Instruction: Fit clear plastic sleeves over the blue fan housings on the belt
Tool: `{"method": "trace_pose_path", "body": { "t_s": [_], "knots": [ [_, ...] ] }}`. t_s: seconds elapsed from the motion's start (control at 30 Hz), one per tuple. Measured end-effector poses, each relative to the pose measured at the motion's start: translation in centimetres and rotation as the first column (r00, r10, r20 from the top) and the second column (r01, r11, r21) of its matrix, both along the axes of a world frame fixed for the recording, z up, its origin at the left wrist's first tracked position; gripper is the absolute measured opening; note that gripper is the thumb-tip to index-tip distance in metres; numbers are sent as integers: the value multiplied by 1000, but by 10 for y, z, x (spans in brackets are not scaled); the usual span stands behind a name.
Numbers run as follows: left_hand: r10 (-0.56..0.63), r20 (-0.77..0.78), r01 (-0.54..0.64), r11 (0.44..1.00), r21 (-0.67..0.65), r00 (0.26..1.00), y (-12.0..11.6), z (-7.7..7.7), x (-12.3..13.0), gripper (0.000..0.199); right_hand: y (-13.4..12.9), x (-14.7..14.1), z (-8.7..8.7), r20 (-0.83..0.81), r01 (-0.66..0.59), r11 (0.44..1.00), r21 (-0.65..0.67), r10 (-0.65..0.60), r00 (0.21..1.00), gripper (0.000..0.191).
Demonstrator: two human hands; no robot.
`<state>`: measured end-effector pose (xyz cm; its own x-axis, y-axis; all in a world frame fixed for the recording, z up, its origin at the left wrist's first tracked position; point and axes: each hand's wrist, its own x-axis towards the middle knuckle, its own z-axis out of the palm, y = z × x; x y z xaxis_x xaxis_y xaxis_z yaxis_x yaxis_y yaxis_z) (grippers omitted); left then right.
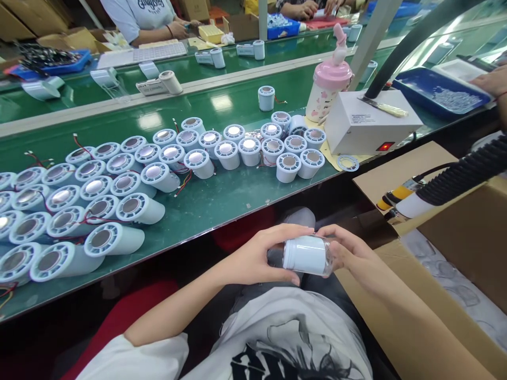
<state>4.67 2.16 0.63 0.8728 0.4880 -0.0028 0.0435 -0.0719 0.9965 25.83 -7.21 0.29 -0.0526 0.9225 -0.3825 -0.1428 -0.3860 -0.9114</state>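
Note:
Above the lap, a pale blue cylinder (306, 255) lies on its side between both hands, with a clear plastic cover around its right end. My left hand (257, 256) is wrapped round its left end, thumb below and fingers over the top, beside a dark round part. Fingers of my right hand (352, 250) grip the clear cover at the right end. Many similar pale blue cylinders (137, 207) stand on the green table (222, 203) beyond, several with red and black wires.
A white box (368, 124) with a lit red switch, a pink-lidded bottle (329, 82) and a blue tray (439, 92) stand at the right. Below is an open cardboard box (463, 232) with clear plastic pieces. A black ribbed hose (467, 171) crosses above it. People work across the table.

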Motion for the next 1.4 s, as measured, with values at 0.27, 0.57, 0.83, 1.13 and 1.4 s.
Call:
{"method": "trace_pose_path", "body": {
  "t_s": [0.27,0.57,0.83,1.13,1.4],
  "knots": [
    [-21,54,18,998,56,998,1,2,-1,69,0,-9,-9,-184,5,996,-94,-22,983,44],
    [-50,135,46,998,34,990,0,-3,-1,74,0,-12,-4,-325,-103,956,-273,9,946,52],
    [-51,133,31,989,145,990,-2,-3,2,65,-1,-12,-6,-446,-223,894,-389,29,895,77],
    [21,53,-24,998,64,998,-8,4,0,65,-13,-4,-18,-123,-115,992,51,121,985,69],
    [20,33,-20,1000,7,999,-9,10,-1,67,-25,2,-15,543,-318,688,652,-131,830,75]
  ]
}}
